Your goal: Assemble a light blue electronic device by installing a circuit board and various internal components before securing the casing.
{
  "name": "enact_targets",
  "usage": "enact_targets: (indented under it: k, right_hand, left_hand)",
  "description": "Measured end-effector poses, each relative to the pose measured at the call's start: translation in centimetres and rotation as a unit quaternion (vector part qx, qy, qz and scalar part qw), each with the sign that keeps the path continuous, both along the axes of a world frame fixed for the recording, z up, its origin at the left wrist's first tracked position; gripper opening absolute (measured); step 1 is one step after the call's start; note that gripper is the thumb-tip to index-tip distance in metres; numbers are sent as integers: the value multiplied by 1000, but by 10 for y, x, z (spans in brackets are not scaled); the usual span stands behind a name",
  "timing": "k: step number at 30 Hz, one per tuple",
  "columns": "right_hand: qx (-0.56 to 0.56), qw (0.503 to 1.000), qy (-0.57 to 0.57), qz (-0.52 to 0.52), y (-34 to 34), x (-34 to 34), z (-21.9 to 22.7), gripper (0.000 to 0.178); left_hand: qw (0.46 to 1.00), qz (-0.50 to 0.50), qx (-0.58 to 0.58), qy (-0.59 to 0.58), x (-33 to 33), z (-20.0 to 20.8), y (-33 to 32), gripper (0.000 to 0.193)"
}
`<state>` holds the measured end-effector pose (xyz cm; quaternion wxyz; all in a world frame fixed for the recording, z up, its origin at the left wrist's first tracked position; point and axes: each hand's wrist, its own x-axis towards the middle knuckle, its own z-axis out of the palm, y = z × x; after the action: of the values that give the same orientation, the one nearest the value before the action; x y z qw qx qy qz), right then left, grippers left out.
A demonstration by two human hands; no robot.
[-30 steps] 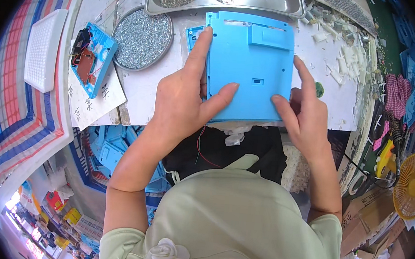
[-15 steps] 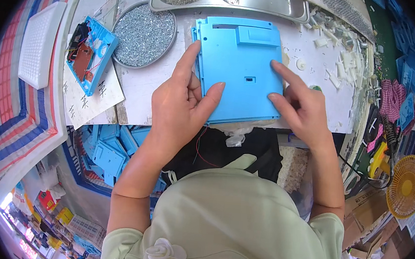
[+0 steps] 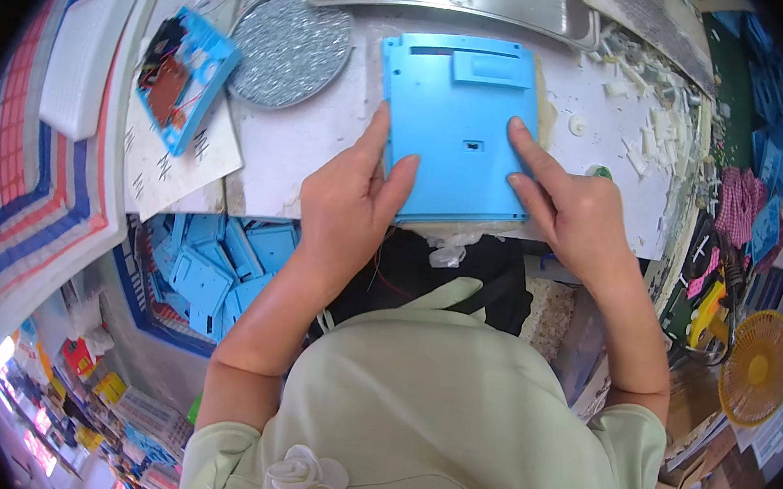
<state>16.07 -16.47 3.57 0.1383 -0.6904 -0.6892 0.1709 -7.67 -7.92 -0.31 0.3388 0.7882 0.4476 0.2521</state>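
A light-blue plastic case [image 3: 450,161] lies flat on the worktop before me, its raised block at the far end and a small dark switch slot near the middle. My left hand [image 3: 347,199] holds its left edge, thumb on the top face and fingers along the side. On the opposite edge my right hand [image 3: 574,205] grips with thumb and forefinger. The case's outer shells look nearly flush along the sides. What lies inside it is hidden, apart from a bit of red in the far slot.
Left of the case are a round tray of screws [image 3: 286,63] and an opened blue case [image 3: 209,89] with wires, on a paper sheet [image 3: 197,176]. A metal tray [image 3: 523,14] stands behind. White plastic parts [image 3: 642,150] lie right. Below left, a bin holds blue casings [image 3: 202,279].
The case's upper shell, offset from the lower one at the left edge before, now sits nearly in line with it. My left hand has shifted slightly right. The whole view has moved a little.
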Motion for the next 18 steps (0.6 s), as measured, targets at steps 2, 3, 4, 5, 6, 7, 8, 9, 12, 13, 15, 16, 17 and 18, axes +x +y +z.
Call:
enact_targets:
  k: [2, 3, 4, 5, 6, 7, 8, 9, 12, 13, 15, 16, 17, 18]
  right_hand:
    - [-24, 998, -40, 29, 7, 5, 15, 46]
    - [-34, 997, -63, 41, 11, 8, 23, 45]
    - [-62, 993, -76, 64, 16, 10, 30, 45]
    - [-67, 990, -97, 81, 20, 8, 34, 47]
    - [-72, 986, -119, 98, 22, 5, 37, 48]
    - [-77, 981, -140, 114, 25, 3, 40, 50]
    - [-84, 982, -122, 119, 28, 4, 40, 50]
    - [-91, 983, -103, 125, 30, 5, 40, 51]
    - [-83, 988, -56, 120, 26, 7, 34, 54]
    - [-75, 990, -41, 116, 23, 6, 32, 54]
    - [-61, 990, -37, 120, 22, 2, 29, 54]
    - [-54, 990, -35, 123, 22, 1, 27, 54]
    - [-42, 988, -66, 133, 22, -2, 25, 55]
    - [-29, 984, -98, 143, 22, -6, 22, 57]
  left_hand:
    - [999, -13, -27, 10, -4, 5, 4, 59]
    - [998, -24, -55, 11, -5, 11, 8, 60]
    - [996, -36, -83, 12, -9, 16, 10, 60]
    - [993, -47, -106, 1, -12, 18, 12, 61]
    - [990, -59, -128, -10, -17, 20, 14, 62]
    - [986, -71, -150, -21, -21, 22, 15, 63]
    - [984, -82, -155, -24, -24, 22, 12, 67]
    - [982, -93, -160, -27, -26, 21, 7, 72]
    - [978, -132, -159, -10, -33, 18, 2, 89]
    - [977, -145, -156, 0, -35, 15, 2, 94]
    - [973, -167, -156, 38, -39, 8, 3, 100]
    - [970, -178, -155, 56, -41, 5, 4, 103]
    - [969, -184, -148, 68, -42, 5, 6, 103]
    - [968, -191, -141, 80, -42, 5, 10, 104]
